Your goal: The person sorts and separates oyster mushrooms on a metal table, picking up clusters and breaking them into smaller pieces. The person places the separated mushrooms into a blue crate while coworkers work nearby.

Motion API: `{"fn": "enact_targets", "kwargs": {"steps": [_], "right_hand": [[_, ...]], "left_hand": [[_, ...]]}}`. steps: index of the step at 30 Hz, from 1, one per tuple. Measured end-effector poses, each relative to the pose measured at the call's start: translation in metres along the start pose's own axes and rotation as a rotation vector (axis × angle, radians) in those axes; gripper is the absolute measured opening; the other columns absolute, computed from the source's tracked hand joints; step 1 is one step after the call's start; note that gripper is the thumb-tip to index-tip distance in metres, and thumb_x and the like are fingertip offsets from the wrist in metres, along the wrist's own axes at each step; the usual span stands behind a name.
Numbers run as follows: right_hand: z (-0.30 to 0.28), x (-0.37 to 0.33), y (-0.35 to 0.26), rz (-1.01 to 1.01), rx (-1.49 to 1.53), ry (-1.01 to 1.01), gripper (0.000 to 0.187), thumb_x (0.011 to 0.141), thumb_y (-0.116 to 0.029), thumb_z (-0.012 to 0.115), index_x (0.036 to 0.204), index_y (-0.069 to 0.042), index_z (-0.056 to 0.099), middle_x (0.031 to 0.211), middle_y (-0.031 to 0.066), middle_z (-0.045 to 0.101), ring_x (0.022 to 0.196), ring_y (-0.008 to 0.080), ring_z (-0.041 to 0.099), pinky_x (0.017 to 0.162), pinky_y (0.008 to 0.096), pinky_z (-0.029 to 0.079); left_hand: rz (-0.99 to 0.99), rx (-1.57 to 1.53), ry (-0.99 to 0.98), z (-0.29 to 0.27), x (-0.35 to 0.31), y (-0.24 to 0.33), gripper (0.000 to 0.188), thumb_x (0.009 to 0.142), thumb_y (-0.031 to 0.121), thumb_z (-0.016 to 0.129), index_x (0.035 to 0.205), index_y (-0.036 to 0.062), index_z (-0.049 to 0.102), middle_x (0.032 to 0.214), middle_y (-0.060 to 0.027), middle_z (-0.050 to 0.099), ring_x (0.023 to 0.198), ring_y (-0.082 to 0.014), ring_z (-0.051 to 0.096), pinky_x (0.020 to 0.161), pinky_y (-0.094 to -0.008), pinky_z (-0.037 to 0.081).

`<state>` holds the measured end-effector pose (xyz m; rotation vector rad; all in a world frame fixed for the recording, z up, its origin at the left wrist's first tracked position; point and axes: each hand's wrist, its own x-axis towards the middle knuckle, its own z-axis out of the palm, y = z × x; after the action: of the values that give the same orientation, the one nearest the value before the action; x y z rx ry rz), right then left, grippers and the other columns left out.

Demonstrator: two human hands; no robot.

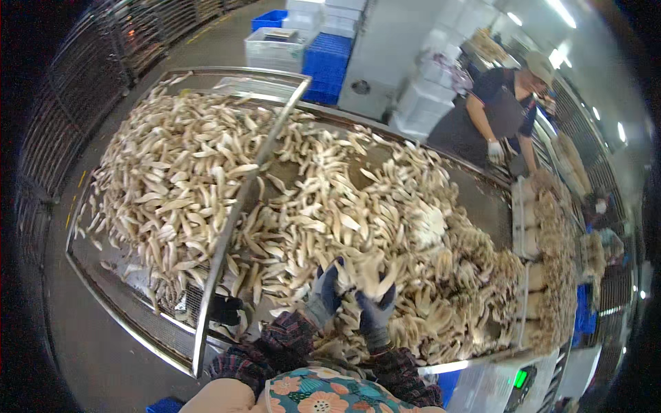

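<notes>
floral apron point(320, 394) nearest; right hand point(376, 311) beyond it, curled round blurred pale mushrooms point(372, 275); left hand point(326, 294) just beside, grip cannot be told; loose mushrooms point(330, 199) on desk point(485, 201) ahead of hands, heaped on mesh tray point(233, 226) to their left

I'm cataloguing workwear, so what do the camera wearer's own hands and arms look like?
The left hand and right hand wear gloves, dark blue over the fingers, greyer toward the wrist. Above them are dark checked sleeves with reddish lines. Any glove markings are too blurred to tell.
</notes>
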<state>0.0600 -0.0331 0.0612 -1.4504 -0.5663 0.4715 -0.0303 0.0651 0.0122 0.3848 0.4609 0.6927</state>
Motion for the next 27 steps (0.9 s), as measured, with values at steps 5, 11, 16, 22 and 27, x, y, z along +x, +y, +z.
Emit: {"fn": "enact_targets", "kwargs": {"steps": [5, 11, 16, 22, 27], "right_hand": [[-0.042, -0.005, -0.015, 0.741, 0.448, 0.072, 0.038, 0.09, -0.004, 0.061, 0.126, 0.001, 0.049, 0.111, 0.0095, 0.058, 0.092, 0.014, 0.057, 0.077, 0.0292, 0.051], [0.006, -0.022, -0.048, -0.237, -0.559, -0.375, 0.048, 0.079, -0.013, 0.074, 0.121, -0.002, 0.054, 0.108, 0.0082, 0.059, 0.084, 0.0141, 0.059, 0.074, 0.0274, 0.049], [0.003, -0.017, -0.045, -0.207, -0.55, -0.46, 0.062, 0.072, -0.021, 0.079, 0.127, -0.007, 0.053, 0.1, 0.016, 0.06, 0.082, 0.0322, 0.062, 0.078, 0.0394, 0.051], [0.02, -0.032, -0.071, -0.407, -0.782, -0.288, 0.062, 0.069, -0.018, 0.076, 0.127, -0.011, 0.056, 0.118, 0.0218, 0.051, 0.103, 0.0396, 0.054, 0.087, 0.0458, 0.047], [0.005, -0.041, -0.063, -0.313, -0.574, -0.239, 0.04, 0.069, -0.013, 0.073, 0.108, -0.008, 0.064, 0.117, 0.0205, 0.051, 0.101, 0.0385, 0.056, 0.085, 0.0455, 0.048]], "left_hand": [[-0.125, 0.321, 0.107, 0.047, -0.056, 0.036, 0.055, 0.077, 0.0, 0.071, 0.126, 0.0077, 0.048, 0.106, -0.0059, 0.061, 0.088, -0.0174, 0.063, 0.072, -0.0283, 0.052], [0.037, 0.173, 0.142, 0.047, -0.048, 0.029, 0.039, 0.095, 0.021, 0.057, 0.13, 0.0087, 0.045, 0.108, -0.0083, 0.057, 0.086, -0.0192, 0.063, 0.066, -0.0296, 0.055], [-0.082, 0.144, 0.03, 0.038, -0.055, 0.034, 0.05, 0.1, 0.049, 0.038, 0.12, 0.0057, 0.051, 0.083, -0.0045, 0.058, 0.076, -0.0164, 0.058, 0.072, -0.0317, 0.05], [-0.075, 0.323, 0.067, 0.07, -0.068, 0.056, 0.033, 0.096, 0.027, 0.057, 0.123, 0.0107, 0.048, 0.097, -0.0009, 0.059, 0.084, -0.011, 0.06, 0.069, -0.0238, 0.051], [-0.208, 0.239, 0.033, 0.039, -0.054, 0.028, 0.038, 0.096, 0.031, 0.056, 0.127, 0.0116, 0.045, 0.097, -0.0031, 0.059, 0.08, -0.0115, 0.062, 0.06, -0.0267, 0.053]]}}
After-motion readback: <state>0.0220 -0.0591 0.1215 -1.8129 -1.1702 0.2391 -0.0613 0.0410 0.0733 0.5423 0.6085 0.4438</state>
